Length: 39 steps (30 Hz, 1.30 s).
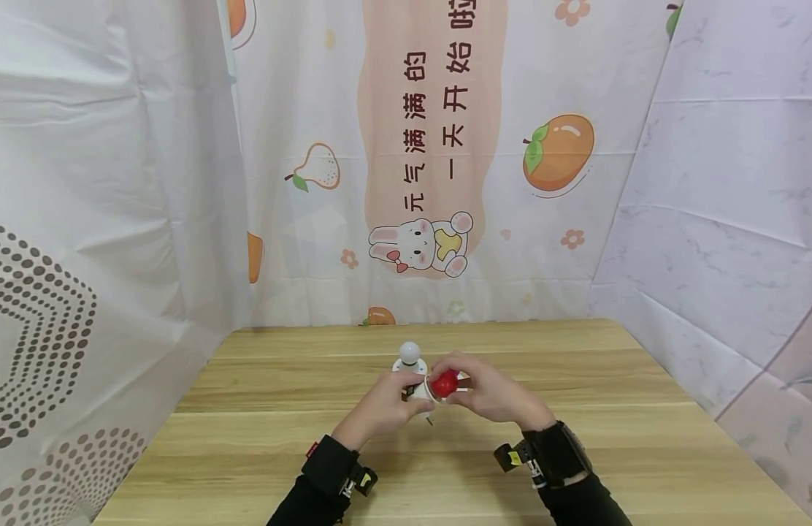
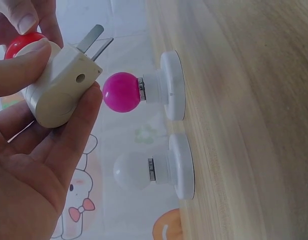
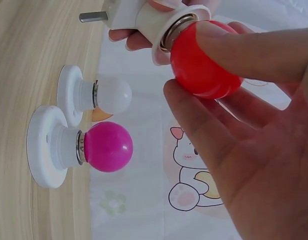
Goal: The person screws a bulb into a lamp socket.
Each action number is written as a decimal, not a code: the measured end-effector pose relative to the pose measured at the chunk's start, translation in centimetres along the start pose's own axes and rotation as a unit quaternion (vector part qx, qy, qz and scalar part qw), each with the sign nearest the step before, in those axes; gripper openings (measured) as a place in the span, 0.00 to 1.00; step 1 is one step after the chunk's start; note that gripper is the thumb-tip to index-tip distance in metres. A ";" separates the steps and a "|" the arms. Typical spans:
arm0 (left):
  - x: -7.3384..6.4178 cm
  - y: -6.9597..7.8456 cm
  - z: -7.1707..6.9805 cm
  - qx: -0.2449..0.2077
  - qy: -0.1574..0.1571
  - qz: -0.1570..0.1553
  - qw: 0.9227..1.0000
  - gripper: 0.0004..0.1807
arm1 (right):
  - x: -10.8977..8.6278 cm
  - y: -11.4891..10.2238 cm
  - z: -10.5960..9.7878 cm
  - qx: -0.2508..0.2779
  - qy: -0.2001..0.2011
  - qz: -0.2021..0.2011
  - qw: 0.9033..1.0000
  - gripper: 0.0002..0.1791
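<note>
My left hand [image 1: 386, 405] grips a white plug-in lamp socket [image 2: 64, 90] above the table; its two flat metal prongs [image 2: 92, 38] stick out from one end. With thumb and fingers my right hand [image 1: 488, 387] holds a round red bulb [image 3: 201, 65]. In the right wrist view the bulb's metal screw base [image 3: 178, 32] sits partly inside the socket's mouth, slightly exposed. How far it is threaded I cannot tell. The head view shows both hands meeting at the bulb, over the middle of the table.
Beyond the hands, a magenta bulb [image 2: 121, 92] and a white bulb [image 2: 131, 171] stand upright in round white lamp holders [image 3: 41, 147] on the wooden table [image 1: 281, 438]. The magenta one is mostly hidden by my right hand in the head view. A printed curtain [image 1: 301, 256] hangs behind.
</note>
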<state>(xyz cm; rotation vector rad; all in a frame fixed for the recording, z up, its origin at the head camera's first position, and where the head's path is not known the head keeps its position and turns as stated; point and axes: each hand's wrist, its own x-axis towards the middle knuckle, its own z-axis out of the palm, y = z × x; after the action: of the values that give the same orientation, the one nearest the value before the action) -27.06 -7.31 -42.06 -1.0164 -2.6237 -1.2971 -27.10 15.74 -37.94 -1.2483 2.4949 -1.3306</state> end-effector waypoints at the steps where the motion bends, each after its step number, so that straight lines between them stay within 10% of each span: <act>1: 0.0 0.0 0.0 0.000 0.001 -0.001 1.000 0.12 | 0.0 0.0 0.0 0.000 0.003 0.002 1.000 0.21; 39: -0.1 0.2 0.0 0.009 0.002 -0.002 1.000 0.11 | 0.0 -0.5 0.3 -0.046 0.035 0.055 0.997 0.18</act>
<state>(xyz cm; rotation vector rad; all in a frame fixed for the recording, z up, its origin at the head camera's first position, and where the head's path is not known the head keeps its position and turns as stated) -26.89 -7.27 -41.99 -1.0048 -2.6314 -1.2716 -26.69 15.39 -37.73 -1.0785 2.6570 -1.2696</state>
